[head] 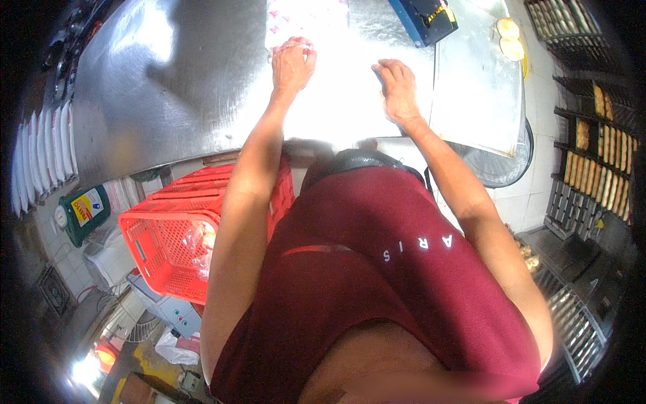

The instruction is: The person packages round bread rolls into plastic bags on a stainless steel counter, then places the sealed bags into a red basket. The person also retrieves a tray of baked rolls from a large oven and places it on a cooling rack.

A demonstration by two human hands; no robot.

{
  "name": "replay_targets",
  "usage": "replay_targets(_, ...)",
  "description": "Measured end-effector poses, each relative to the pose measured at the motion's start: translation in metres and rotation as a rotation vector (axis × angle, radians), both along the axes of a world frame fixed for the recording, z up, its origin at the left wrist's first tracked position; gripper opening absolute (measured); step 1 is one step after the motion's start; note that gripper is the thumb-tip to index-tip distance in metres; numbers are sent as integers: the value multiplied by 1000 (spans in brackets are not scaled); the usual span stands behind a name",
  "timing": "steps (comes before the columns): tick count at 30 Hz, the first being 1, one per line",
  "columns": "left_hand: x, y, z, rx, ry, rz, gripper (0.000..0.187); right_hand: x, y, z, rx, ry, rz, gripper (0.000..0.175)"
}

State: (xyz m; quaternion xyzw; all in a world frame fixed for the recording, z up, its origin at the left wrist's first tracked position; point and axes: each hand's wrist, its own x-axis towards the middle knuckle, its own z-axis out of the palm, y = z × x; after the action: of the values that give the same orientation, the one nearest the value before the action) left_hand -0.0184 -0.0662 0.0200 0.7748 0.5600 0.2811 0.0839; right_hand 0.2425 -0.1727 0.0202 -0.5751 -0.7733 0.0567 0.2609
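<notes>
A steel worktable (212, 76) spans the top of the head view, its middle washed out by glare. My left hand (293, 68) is on the near end of a clear plastic bag with red print (308, 20), its fingers curled over the bunched edge. To the right, my right hand (398, 88) is over the bright tabletop, fingers bent and apart, with nothing seen in it. A blue box-like device (424, 22) stands beyond it at the table's top right. Two round pale buns or dough pieces (509, 39) are near the right edge.
Stacked red plastic crates (171, 217) stand below the table at left, with plastic wrap inside. A green jug (86, 212) is further left. A round fan (497, 159) is under the right corner. Racks of long bread loaves (595, 171) stand at far right.
</notes>
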Motion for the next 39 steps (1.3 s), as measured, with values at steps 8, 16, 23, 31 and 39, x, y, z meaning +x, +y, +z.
replay_targets(8,1,1,2,-49,-44,-12,18,3,1,-8,-13,-1,-4,51)
replay_targets(16,-1,-1,2,-25,-7,-11,19,2,1,-3,-26,5,4,49)
replay_targets(23,-3,-1,5,-13,-47,-40,23,3,1,-7,-5,-35,8,46)
replay_targets(31,-3,-2,3,-98,-20,-1,24,3,1,-6,0,-27,11,45)
replay_targets(39,-2,0,0,-48,51,15,19,3,1,-4,0,-21,15,45)
